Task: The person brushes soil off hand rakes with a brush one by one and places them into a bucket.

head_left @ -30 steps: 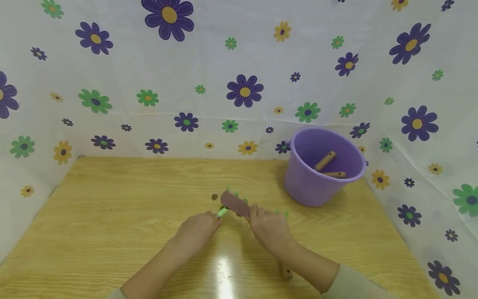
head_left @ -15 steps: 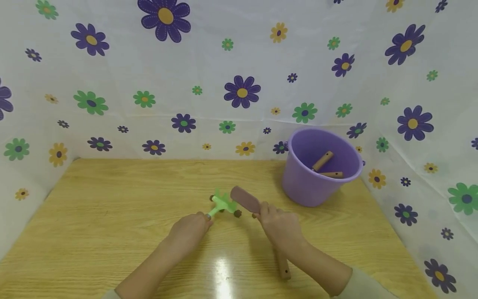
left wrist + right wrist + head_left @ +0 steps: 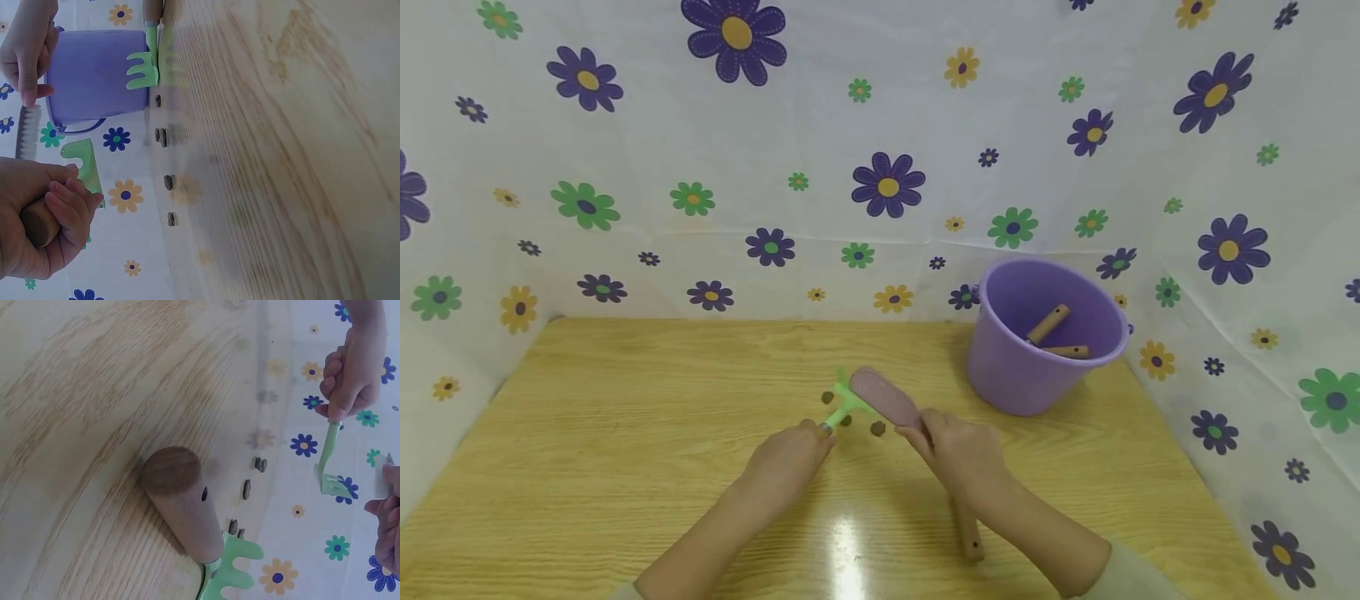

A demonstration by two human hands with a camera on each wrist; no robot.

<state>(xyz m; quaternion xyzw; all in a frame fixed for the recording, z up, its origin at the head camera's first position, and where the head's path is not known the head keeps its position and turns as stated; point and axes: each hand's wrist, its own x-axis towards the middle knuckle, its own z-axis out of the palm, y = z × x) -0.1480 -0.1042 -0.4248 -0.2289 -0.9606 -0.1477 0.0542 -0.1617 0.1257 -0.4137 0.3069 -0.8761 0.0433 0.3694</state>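
Note:
My left hand (image 3: 786,467) grips the wooden handle of a green hand rake (image 3: 848,402), raised above the table in the left wrist view. My right hand (image 3: 966,458) holds a brush (image 3: 883,396) by its handle; its pale bristles show in the left wrist view. In the head view the brush overlaps the rake's tines and hides part of them. Whether they touch, I cannot tell. Several small dark stones (image 3: 877,428) lie on the table below. A second green rake (image 3: 234,565) lies on the table under my right forearm, its wooden handle (image 3: 967,533) showing.
A purple bucket (image 3: 1015,375) stands at the back right, with two wooden handles (image 3: 1066,351) visible inside. The wood-grain table (image 3: 647,400) meets a flower-printed white sheet (image 3: 820,125) at its back and sides.
The rake first shifted left and its green tines came into fuller view. The brush moved right, then back left over the tines, covering part of them again.

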